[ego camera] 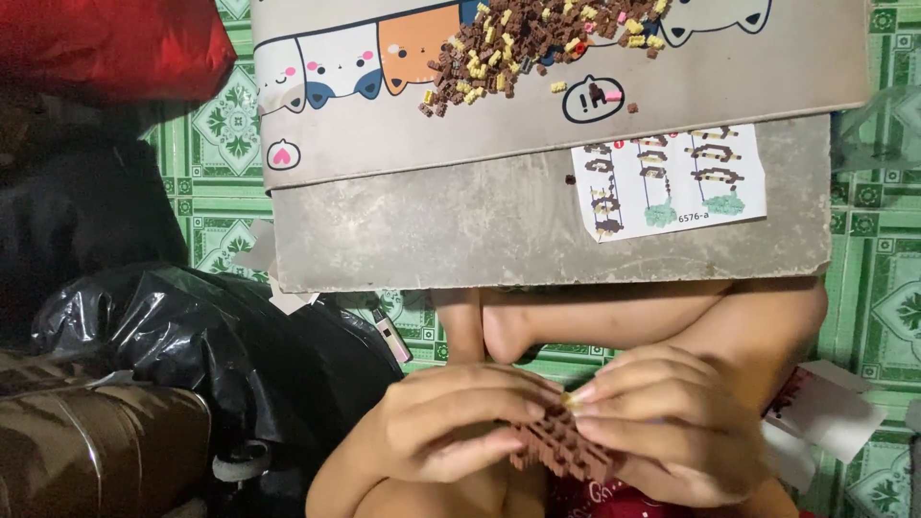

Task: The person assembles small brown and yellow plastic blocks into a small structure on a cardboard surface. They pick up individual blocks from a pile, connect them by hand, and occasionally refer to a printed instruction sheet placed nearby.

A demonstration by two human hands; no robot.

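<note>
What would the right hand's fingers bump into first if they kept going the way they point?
The right hand points its fingers leftward at the brown brick piece, which they already touch; just past it is the left hand. Depth between the fingertips is hard to judge.

bare hands (566, 427), bare forearms, bare crossed legs; red garment (614, 499).

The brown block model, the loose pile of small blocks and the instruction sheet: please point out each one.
brown block model (566, 449), head view, on its studded brown face between the hands.
loose pile of small blocks (532, 43), head view, middle of the heap.
instruction sheet (672, 182), head view, centre of the white paper.
</note>
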